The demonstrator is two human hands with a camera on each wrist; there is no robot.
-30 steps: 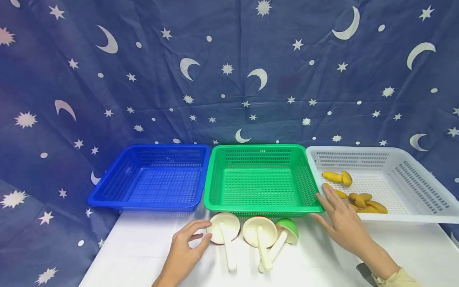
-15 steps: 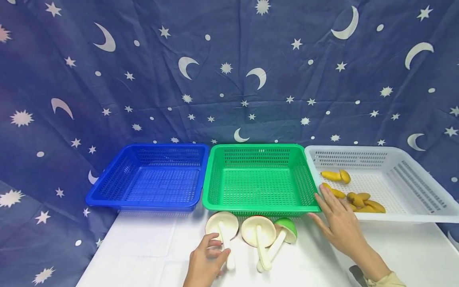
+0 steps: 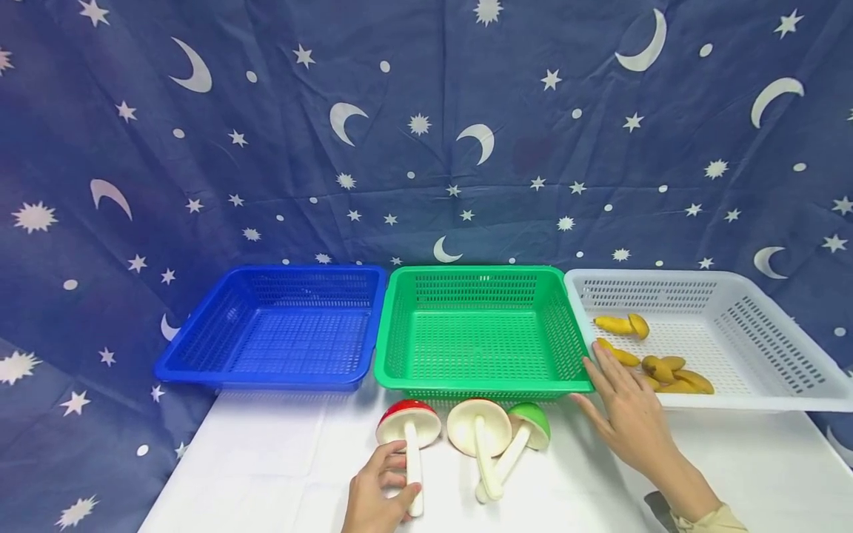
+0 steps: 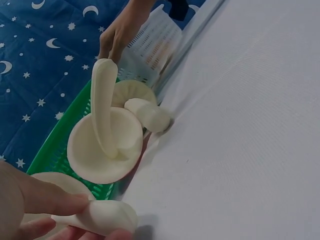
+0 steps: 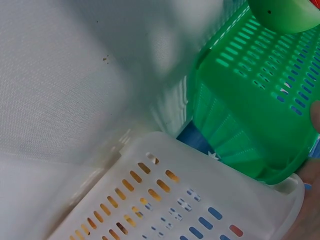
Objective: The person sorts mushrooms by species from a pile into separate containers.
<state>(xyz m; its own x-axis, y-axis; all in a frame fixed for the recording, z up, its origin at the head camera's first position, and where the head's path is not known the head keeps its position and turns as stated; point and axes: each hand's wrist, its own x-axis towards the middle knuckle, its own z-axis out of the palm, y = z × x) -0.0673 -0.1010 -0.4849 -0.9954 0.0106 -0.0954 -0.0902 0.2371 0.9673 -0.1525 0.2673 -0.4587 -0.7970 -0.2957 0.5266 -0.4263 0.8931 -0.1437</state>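
Observation:
Near the table's front, my left hand (image 3: 378, 490) holds a toy mushroom (image 3: 409, 428) by its pale stem. Its red cap is tipped up against the front of the green basket. In the left wrist view, thumb and fingers pinch the stem (image 4: 106, 217). To its right lie a second cream-faced toy mushroom (image 3: 478, 427) and a green-capped toy mushroom (image 3: 530, 424), their stems crossing. My right hand (image 3: 629, 426) rests with fairly straight fingers on the white basket's near-left rim, beside the green basket (image 3: 483, 386); in the right wrist view only its edge shows.
A blue basket (image 3: 266, 383) stands at the left, and a white basket (image 3: 753, 402) at the right holds several yellow-brown toy mushrooms (image 3: 669, 374). The baskets stand in a row before a dark blue curtain (image 3: 300, 148) with moons and stars. A white cloth (image 3: 253, 459) covers the table.
My left hand has moved right from beside the leftmost mushroom's cap to its stem and taken hold. That mushroom has tipped so its red top shows. The right hand has stayed put.

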